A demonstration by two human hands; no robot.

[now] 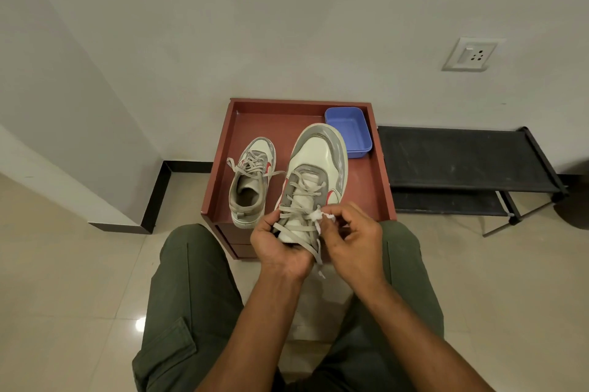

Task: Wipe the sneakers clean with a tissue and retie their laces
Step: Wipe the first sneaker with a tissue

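— Where's the shoe?
— Off the desk, heel cupped in the left hand. Right fingers pinch a tissue at the laces.
— Tip?
— Hold steady, dab softly.

Two sneakers, one held and one on the tray, two hands, left and right, one scrap of tissue, one red tray, one blue tub, one black rack, one wall socket
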